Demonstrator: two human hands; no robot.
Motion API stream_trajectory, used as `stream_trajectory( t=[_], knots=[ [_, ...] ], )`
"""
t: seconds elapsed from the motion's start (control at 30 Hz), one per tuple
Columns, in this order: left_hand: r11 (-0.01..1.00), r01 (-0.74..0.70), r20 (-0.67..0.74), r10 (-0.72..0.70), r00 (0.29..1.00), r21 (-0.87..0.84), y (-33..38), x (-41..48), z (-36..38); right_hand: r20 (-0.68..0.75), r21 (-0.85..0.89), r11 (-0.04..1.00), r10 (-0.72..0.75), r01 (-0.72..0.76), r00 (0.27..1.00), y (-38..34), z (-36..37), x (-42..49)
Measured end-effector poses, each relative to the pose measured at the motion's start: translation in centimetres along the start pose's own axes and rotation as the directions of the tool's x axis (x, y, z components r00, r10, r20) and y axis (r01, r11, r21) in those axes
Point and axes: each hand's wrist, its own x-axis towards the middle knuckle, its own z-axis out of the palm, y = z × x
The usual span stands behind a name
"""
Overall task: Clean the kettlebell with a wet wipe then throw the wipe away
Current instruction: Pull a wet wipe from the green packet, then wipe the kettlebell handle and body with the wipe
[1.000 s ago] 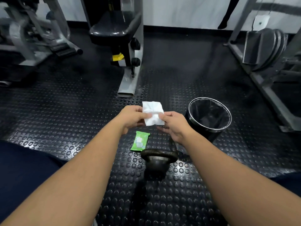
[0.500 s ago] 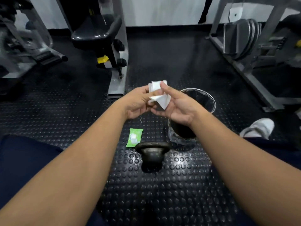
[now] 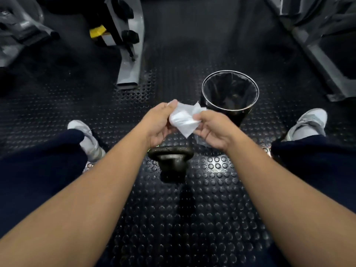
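Note:
A dark kettlebell (image 3: 171,160) stands on the studded rubber floor between my feet, its handle towards the top. Just above it, both hands hold a crumpled white wet wipe (image 3: 183,118): my left hand (image 3: 159,124) pinches its left side and my right hand (image 3: 212,128) grips its right side. The wipe does not touch the kettlebell. A round black bin (image 3: 230,93) with a dark liner stands open right behind my right hand. The green wipe pack is hidden under my left hand.
My two white shoes (image 3: 88,139) (image 3: 308,122) and dark trouser legs flank the kettlebell. A grey machine leg (image 3: 131,62) stands at the back left, and a metal rack frame (image 3: 323,60) runs along the back right.
The camera has tilted down, bringing both shoes into view. My hands have come lower and nearer the kettlebell, still working the wipe between them. The green pack has gone out of sight.

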Motion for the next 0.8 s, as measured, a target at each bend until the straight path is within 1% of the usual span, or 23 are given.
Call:
stream_trajectory(
  t=[0.1, 0.17, 0.23, 0.27, 0.37, 0.4, 0.53, 0.63, 0.7, 0.8],
  knots=[
    [0.997, -0.010, -0.068, 0.014, 0.998, 0.071, -1.9, 1.6, -0.6, -0.022, 0.128, 0.990, 0.069, -0.065, 0.997, 2.6, -0.6, 0.9],
    [0.991, -0.006, -0.071, 0.016, 0.997, 0.132, -2.9, 2.0, -0.9, -0.043, 0.214, 0.972, 0.113, -0.101, 0.993, 4.2, -0.8, 1.4],
    [0.986, 0.009, -0.054, 0.000, 0.999, 0.167, -3.9, 2.1, -1.0, -0.074, 0.250, 0.960, 0.152, -0.130, 0.986, 5.5, -0.5, 1.8],
    [0.987, 0.021, -0.053, -0.012, 0.999, 0.157, -4.4, 2.1, -1.1, -0.062, 0.243, 0.958, 0.170, -0.151, 0.983, 5.9, -0.2, 1.9],
    [0.990, 0.050, -0.063, -0.042, 0.997, 0.133, -5.5, 1.9, -1.6, 0.084, 0.162, 0.966, 0.188, -0.200, 0.979, 7.0, 0.1, 2.2],
    [0.990, 0.050, -0.063, -0.042, 0.997, 0.132, -5.7, 1.9, -1.8, 0.084, 0.128, 0.973, 0.182, -0.192, 0.980, 7.3, 0.0, 2.4],
    [0.995, -0.009, -0.101, 0.019, 0.995, 0.102, -5.7, 1.7, -2.5, -0.104, 0.007, 0.987, 0.162, -0.162, 0.981, 8.6, -0.7, 3.3],
    [0.987, -0.058, -0.140, 0.079, 0.987, 0.149, -5.9, 1.3, -2.7, -0.146, -0.089, 0.981, 0.159, -0.173, 0.977, 8.7, -0.8, 3.4],
    [0.992, -0.081, -0.196, 0.099, 0.976, 0.093, -5.8, 1.0, -2.7, -0.205, -0.126, 0.975, 0.157, -0.185, 0.966, 8.6, -0.8, 3.1],
    [0.995, -0.091, -0.242, 0.078, 0.967, -0.043, -4.7, 0.4, -3.3, -0.243, -0.078, 0.980, 0.160, -0.184, 0.957, 8.3, -1.2, 2.1]
  ],
)
